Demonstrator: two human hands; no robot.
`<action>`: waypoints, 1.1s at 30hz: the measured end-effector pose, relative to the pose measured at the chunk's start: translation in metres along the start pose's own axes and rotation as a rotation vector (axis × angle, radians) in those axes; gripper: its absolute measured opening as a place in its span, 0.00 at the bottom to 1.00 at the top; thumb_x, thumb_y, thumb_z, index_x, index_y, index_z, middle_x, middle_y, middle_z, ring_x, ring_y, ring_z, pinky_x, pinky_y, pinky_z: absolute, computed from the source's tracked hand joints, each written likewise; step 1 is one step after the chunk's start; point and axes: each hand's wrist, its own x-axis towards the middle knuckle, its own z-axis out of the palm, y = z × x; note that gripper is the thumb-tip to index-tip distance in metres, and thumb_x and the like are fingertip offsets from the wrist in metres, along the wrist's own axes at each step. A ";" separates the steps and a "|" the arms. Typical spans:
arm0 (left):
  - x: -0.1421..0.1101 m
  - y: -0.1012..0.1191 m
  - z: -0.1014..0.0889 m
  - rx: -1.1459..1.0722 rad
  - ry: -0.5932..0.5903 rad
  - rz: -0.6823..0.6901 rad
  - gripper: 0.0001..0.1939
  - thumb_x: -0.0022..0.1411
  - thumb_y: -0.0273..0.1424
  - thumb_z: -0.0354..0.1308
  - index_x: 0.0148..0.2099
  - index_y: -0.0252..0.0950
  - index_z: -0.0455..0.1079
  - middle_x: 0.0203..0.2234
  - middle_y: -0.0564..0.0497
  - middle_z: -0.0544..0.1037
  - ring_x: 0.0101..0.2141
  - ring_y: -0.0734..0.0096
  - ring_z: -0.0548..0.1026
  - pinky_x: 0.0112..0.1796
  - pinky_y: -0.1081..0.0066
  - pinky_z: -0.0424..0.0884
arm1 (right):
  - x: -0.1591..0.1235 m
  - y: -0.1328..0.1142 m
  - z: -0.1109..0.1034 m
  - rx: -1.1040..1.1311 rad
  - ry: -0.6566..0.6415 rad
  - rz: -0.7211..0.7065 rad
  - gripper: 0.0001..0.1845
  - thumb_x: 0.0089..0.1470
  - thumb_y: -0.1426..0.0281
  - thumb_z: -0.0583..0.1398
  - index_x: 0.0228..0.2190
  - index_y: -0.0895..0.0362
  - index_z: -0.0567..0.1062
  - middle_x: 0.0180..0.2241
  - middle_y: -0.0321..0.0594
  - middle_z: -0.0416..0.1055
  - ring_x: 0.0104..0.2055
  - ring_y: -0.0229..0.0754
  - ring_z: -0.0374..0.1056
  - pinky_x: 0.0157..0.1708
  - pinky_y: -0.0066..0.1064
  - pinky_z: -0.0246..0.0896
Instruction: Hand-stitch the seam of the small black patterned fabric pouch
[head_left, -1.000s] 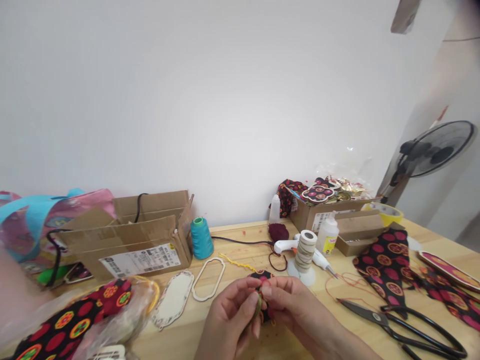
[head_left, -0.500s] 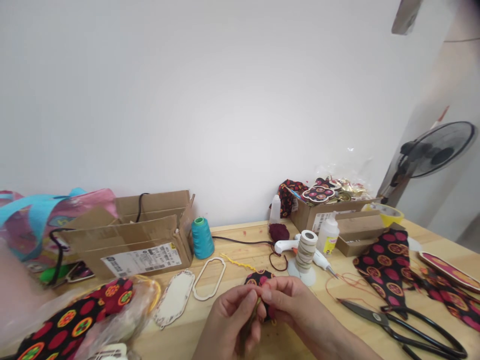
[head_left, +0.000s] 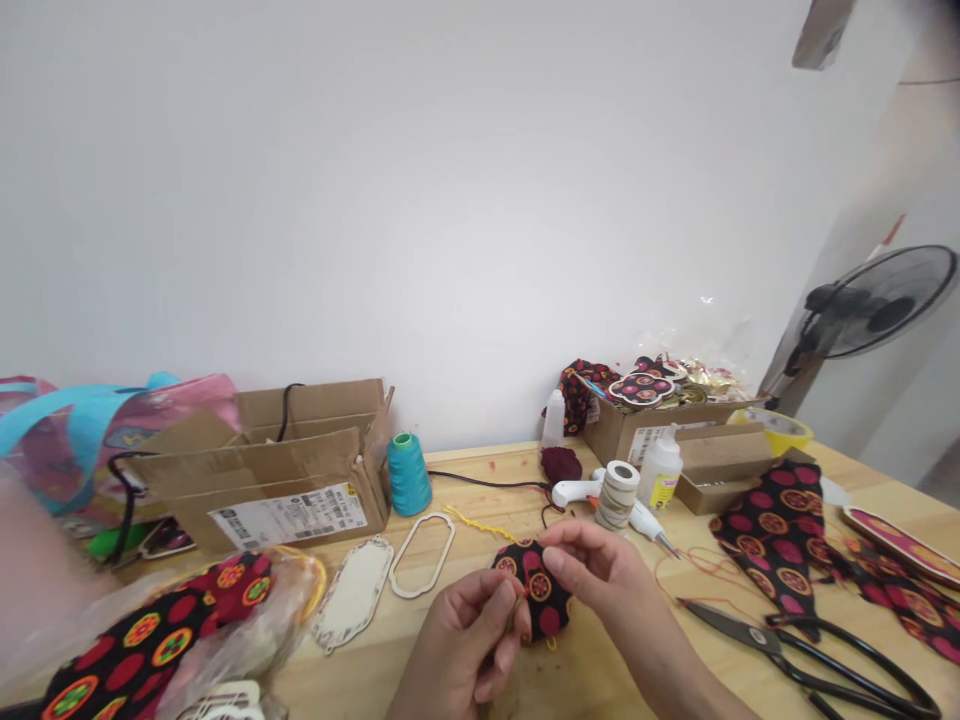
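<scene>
My left hand (head_left: 474, 635) is closed in a pinch, with a thin olive-green cord (head_left: 519, 602) and a bit of red thread at its fingertips. To its right, my right hand (head_left: 611, 585) is raised with thumb and forefinger drawn close together; anything between them is too small to make out. Behind and between the hands lies a black patterned fabric piece (head_left: 553, 606) with red and orange circles. A small yellow loop sticks out at its lower edge, and a yellow twisted cord (head_left: 480, 524) lies beyond it.
Black scissors (head_left: 772, 640) lie at right beside patterned fabric (head_left: 776, 525). Behind my right hand stand a ribbon roll (head_left: 618, 492), a glue gun (head_left: 574, 492) and a glue bottle (head_left: 660, 472). Wooden frames (head_left: 421, 556), a teal thread cone (head_left: 409, 478) and a cardboard box (head_left: 285, 490) are at left.
My right hand has moved away from my left fingertips, up and to the right. More of the patterned fabric piece shows between them. The left hand keeps its pinch.
</scene>
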 end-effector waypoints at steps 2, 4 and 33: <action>0.001 -0.001 -0.001 0.020 0.009 0.012 0.11 0.42 0.35 0.62 0.22 0.33 0.67 0.14 0.56 0.71 0.09 0.91 0.55 0.08 0.87 0.43 | -0.001 -0.003 -0.001 -0.137 0.065 -0.151 0.12 0.39 0.62 0.61 0.17 0.58 0.69 0.18 0.32 0.59 0.21 0.32 0.54 0.20 0.25 0.48; 0.001 -0.002 -0.002 0.040 0.014 0.024 0.11 0.42 0.36 0.62 0.23 0.33 0.68 0.14 0.56 0.71 0.09 0.90 0.56 0.08 0.87 0.44 | -0.004 -0.006 0.000 -0.297 0.062 -0.242 0.13 0.42 0.63 0.60 0.15 0.58 0.69 0.17 0.32 0.57 0.20 0.33 0.52 0.19 0.25 0.46; 0.001 0.001 -0.001 0.007 0.044 0.065 0.09 0.44 0.33 0.61 0.22 0.32 0.68 0.14 0.56 0.69 0.11 0.90 0.56 0.09 0.87 0.46 | -0.005 0.001 0.003 -0.323 -0.044 -0.146 0.09 0.44 0.67 0.59 0.19 0.59 0.72 0.20 0.34 0.60 0.19 0.31 0.55 0.17 0.24 0.47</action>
